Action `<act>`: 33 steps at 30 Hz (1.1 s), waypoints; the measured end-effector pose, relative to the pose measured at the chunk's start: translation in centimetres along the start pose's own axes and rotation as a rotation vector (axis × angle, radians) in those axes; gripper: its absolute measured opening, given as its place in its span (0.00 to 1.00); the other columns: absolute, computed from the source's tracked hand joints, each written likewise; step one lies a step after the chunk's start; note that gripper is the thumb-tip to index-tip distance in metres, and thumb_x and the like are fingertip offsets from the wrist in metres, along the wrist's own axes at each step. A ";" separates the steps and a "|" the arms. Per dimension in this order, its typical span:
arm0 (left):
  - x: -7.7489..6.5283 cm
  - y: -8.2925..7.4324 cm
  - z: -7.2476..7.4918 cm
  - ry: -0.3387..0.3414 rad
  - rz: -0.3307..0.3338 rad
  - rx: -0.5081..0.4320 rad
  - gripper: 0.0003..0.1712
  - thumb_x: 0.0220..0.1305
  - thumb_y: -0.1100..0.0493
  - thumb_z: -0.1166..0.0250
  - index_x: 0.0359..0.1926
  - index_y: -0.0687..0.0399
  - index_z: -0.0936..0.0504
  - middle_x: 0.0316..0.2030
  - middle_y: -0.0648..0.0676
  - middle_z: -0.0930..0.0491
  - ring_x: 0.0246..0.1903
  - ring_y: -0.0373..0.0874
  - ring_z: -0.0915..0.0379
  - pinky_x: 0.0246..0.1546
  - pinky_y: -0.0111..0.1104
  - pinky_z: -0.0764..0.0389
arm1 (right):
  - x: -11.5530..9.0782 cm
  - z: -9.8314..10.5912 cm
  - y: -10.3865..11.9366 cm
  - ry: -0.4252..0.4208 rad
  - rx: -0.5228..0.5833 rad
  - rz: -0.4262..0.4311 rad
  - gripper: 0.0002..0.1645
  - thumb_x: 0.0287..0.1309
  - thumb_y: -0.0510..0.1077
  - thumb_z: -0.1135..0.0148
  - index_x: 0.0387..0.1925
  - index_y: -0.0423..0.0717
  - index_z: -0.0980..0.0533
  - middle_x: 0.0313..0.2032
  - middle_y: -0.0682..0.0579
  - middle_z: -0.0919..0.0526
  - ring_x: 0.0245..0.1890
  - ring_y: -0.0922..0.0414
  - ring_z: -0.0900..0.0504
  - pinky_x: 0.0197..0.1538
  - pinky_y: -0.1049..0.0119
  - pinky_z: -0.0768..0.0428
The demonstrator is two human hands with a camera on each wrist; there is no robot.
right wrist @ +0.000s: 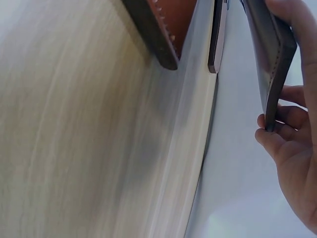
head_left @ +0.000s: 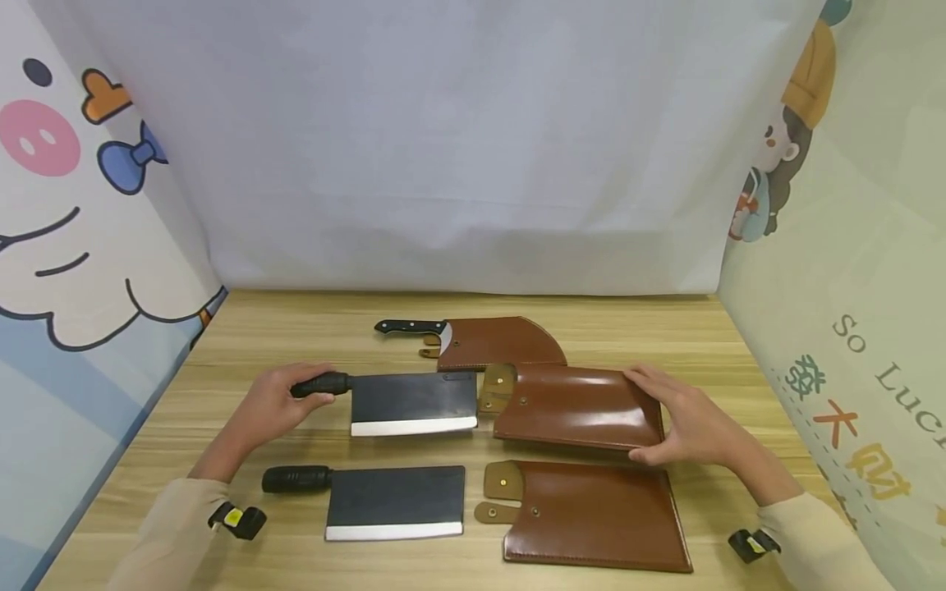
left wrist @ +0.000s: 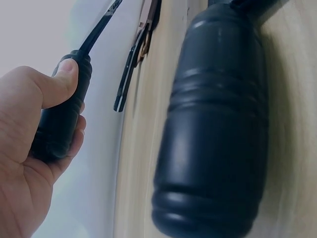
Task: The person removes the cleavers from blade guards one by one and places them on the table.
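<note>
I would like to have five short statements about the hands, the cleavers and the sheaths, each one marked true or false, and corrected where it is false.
1. The left hand holds a cleaver by its black handle. True.
2. The right hand holds a second cleaver. False: it holds a brown sheath.
3. The knife farthest back has its blade mostly covered by a sheath. True.
4. The nearest cleaver is inside a sheath. False: it lies bare on the table.
5. The nearest sheath lies right of the nearest cleaver. True.
</note>
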State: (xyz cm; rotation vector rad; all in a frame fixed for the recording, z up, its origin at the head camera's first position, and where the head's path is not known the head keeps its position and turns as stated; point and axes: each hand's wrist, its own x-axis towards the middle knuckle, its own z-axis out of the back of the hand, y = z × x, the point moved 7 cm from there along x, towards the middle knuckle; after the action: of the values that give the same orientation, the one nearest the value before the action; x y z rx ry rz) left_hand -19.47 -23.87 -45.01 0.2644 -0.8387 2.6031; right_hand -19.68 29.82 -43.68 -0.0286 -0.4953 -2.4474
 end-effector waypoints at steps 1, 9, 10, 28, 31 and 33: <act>-0.1 0.0 0.0 0.001 -0.003 0.002 0.25 0.62 0.60 0.25 0.59 0.65 0.17 0.53 0.66 0.16 0.50 0.63 0.17 0.47 0.57 0.18 | 0.0 0.0 -0.1 0.002 0.001 -0.004 0.68 0.37 0.65 0.16 0.74 0.38 0.36 0.71 0.29 0.35 0.68 0.28 0.33 0.58 0.31 0.26; -0.6 0.8 -0.6 0.030 0.006 0.030 0.25 0.61 0.61 0.25 0.58 0.66 0.17 0.53 0.66 0.16 0.51 0.65 0.18 0.48 0.57 0.19 | -0.1 -0.4 -0.5 0.012 0.006 -0.016 0.68 0.37 0.66 0.16 0.73 0.36 0.35 0.70 0.28 0.34 0.69 0.27 0.35 0.60 0.31 0.27; -0.7 0.9 -0.6 0.031 0.006 0.032 0.25 0.61 0.61 0.25 0.58 0.66 0.17 0.53 0.66 0.16 0.51 0.64 0.18 0.48 0.57 0.19 | -0.1 -0.5 -0.6 0.017 0.006 -0.017 0.68 0.37 0.66 0.16 0.74 0.36 0.36 0.70 0.28 0.35 0.69 0.27 0.35 0.60 0.31 0.27; -1.0 2.3 -1.4 0.110 0.053 0.073 0.24 0.63 0.59 0.26 0.59 0.65 0.17 0.53 0.66 0.16 0.49 0.62 0.17 0.45 0.54 0.18 | 1.1 -2.1 -1.6 0.102 -0.014 -0.026 0.68 0.40 0.64 0.17 0.75 0.37 0.38 0.72 0.32 0.35 0.71 0.31 0.35 0.63 0.33 0.29; -0.9 2.6 -1.6 0.134 0.064 0.082 0.24 0.64 0.59 0.27 0.59 0.65 0.17 0.53 0.66 0.16 0.50 0.62 0.17 0.47 0.55 0.18 | 1.3 -2.4 -1.8 0.118 -0.020 -0.029 0.68 0.39 0.63 0.17 0.75 0.37 0.39 0.73 0.32 0.36 0.72 0.31 0.36 0.64 0.34 0.30; -0.8 2.7 -1.7 0.149 0.065 0.085 0.24 0.65 0.58 0.27 0.59 0.64 0.17 0.53 0.66 0.16 0.50 0.62 0.18 0.47 0.55 0.19 | 1.4 -2.6 -1.9 0.129 -0.023 -0.032 0.68 0.39 0.63 0.17 0.75 0.37 0.39 0.73 0.32 0.36 0.72 0.31 0.38 0.65 0.34 0.30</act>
State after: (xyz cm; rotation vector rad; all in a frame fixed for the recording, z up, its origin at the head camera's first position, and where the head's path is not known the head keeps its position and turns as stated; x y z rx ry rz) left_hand -20.03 -25.12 -48.05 0.0665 -0.6967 2.6833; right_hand -21.67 29.45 -46.56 0.1279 -0.4129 -2.4674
